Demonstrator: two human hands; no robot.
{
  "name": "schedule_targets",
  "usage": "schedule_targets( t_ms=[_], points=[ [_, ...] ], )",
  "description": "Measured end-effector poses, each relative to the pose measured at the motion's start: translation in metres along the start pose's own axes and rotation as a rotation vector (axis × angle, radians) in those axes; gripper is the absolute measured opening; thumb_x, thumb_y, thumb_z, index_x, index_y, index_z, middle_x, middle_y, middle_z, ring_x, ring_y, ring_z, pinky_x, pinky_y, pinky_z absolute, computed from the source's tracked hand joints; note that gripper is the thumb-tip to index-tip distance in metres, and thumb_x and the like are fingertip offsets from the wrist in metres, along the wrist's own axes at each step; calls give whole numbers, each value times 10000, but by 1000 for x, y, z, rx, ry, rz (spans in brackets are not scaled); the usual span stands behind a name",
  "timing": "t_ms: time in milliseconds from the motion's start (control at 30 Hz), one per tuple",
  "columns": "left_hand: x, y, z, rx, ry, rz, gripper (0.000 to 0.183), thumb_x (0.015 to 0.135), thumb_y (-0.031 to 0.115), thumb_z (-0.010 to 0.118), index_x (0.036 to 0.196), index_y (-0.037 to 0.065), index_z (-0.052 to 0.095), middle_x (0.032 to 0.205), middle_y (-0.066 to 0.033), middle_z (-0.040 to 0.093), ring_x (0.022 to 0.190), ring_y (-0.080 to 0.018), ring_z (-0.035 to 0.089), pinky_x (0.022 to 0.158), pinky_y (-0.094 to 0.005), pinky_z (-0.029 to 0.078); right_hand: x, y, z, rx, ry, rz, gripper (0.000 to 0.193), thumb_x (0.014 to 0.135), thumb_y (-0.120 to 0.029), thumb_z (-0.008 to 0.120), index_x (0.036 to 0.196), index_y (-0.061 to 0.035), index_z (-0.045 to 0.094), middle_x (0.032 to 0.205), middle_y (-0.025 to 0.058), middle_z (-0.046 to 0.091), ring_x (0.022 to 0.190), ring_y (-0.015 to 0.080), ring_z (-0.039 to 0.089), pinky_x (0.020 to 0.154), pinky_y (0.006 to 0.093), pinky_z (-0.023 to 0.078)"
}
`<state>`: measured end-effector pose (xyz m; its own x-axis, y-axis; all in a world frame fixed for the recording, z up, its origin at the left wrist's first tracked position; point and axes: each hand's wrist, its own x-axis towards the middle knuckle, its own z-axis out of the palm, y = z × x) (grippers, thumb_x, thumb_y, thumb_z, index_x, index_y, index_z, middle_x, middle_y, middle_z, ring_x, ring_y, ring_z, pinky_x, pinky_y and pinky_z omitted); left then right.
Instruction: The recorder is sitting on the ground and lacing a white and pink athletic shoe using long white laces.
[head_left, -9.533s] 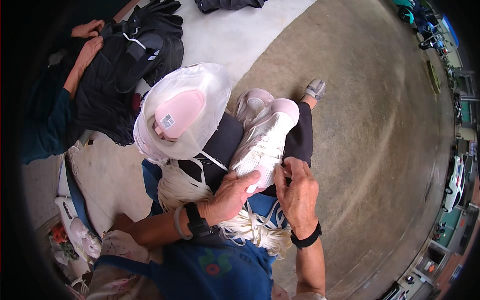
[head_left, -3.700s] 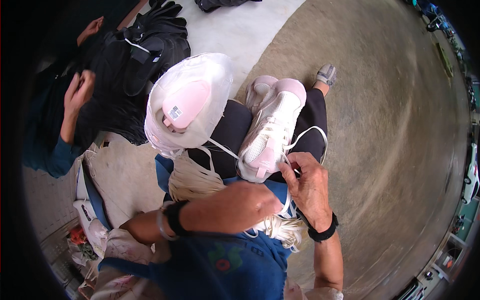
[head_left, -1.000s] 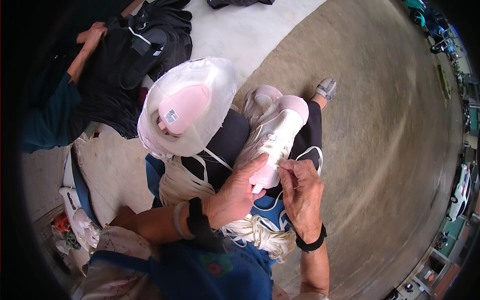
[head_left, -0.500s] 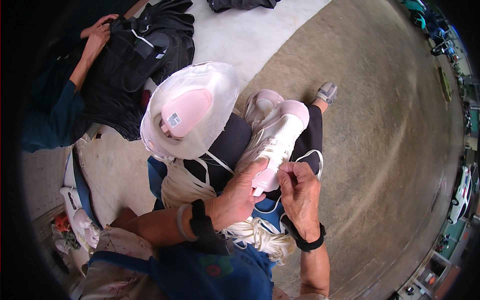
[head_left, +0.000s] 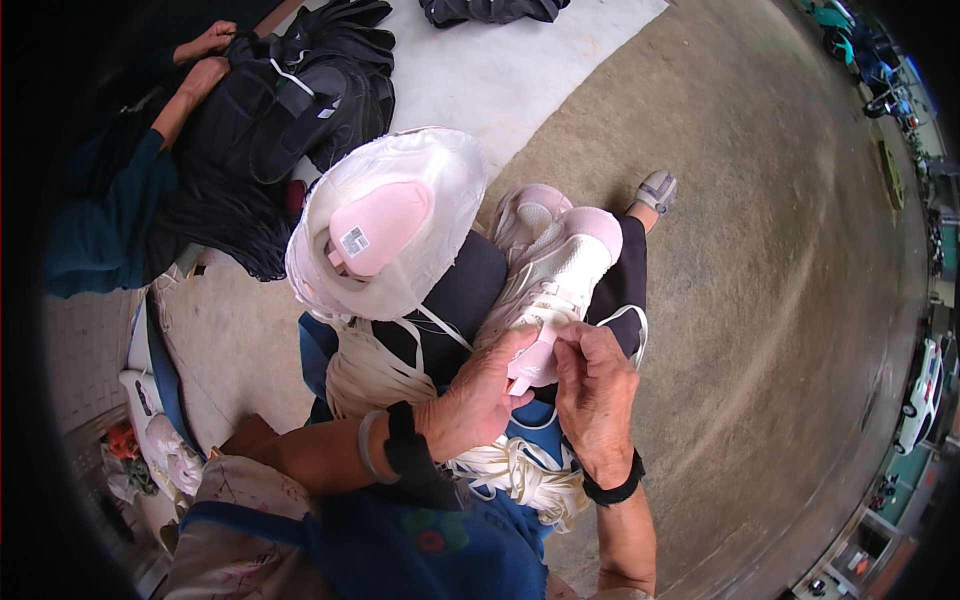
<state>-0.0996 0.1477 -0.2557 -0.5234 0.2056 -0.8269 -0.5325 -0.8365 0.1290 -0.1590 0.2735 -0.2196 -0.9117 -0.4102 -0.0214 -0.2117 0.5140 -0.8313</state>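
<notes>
A white and pink shoe upper (head_left: 560, 265) lies across my lap, its toe pointing away. My left hand (head_left: 480, 395) is closed round its near end, thumb on top by the pink tongue (head_left: 535, 365). On the right edge of the lacing, my right hand (head_left: 597, 400) pinches a white shoelace, mostly hidden by the fingers; a loop of lace (head_left: 641, 335) hangs out to the right. Another pink and white upper (head_left: 530, 215) rests beside it. Left of these stands a larger white upper (head_left: 440, 190) with a pink labelled piece (head_left: 385, 230) inside.
Cream lace bundles (head_left: 370, 370) hang at my lap, with more laces (head_left: 520, 470) below my hands. At the far left, another person's hands (head_left: 205, 60) touch a pile of black shoe uppers (head_left: 300, 110). Parked vehicles (head_left: 920, 395) line the right rim.
My right hand has shifted slightly at the lacing, still pinching. The lace loop at the right has drawn in a little. The other person's hands have moved apart slightly.
</notes>
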Motion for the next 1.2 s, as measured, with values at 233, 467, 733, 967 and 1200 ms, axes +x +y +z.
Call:
schedule_targets(
  t_ms=[233, 467, 733, 967, 1200],
  points=[
    [3, -7, -8, -56, -43, 44, 279, 970, 310, 593, 1204, 159, 600, 1164, 17, 647, 1084, -130, 587, 955, -364, 434, 2, -6, 3, -452, 40, -272, 269, 779, 18, 667, 1026, -87, 687, 888, 66, 665, 878, 253, 627, 797, 379, 437],
    [9, -14, -24, -62, -238, 68, 124, 948, 156, 578, 1037, 123, 657, 1044, 18, 655, 1007, -113, 591, 933, -361, 438, 1, -18, 3, -642, 37, -313, 225, 775, -84, 701, 999, -107, 704, 989, 35, 628, 1006, 258, 572, 836, 412, 397],
    [10, -14, -22, -49, -252, 68, 55, 849, 158, 678, 888, 187, 650, 907, 52, 610, 893, -85, 528, 857, -345, 351, 13, -28, 5, -721, -75, -368, 184, 741, -133, 663, 916, -75, 672, 941, 56, 577, 930, 267, 534, 778, 401, 391],
    [6, -11, -21, -51, -193, 55, 53, 848, 151, 677, 881, 179, 646, 877, 53, 599, 884, -86, 521, 866, -349, 346, 22, -28, 4, -829, -206, -522, 203, 714, -149, 636, 879, -30, 640, 895, 89, 530, 867, 271, 512, 741, 387, 397],
    [16, -16, -37, -40, -309, 49, 171, 928, 108, 586, 1088, 117, 646, 1087, 18, 648, 1030, -104, 580, 964, -348, 430, 21, -15, 6, -792, -191, -487, 231, 733, -114, 638, 925, -1, 574, 881, 112, 503, 848, 290, 512, 740, 410, 408]
  ],
)
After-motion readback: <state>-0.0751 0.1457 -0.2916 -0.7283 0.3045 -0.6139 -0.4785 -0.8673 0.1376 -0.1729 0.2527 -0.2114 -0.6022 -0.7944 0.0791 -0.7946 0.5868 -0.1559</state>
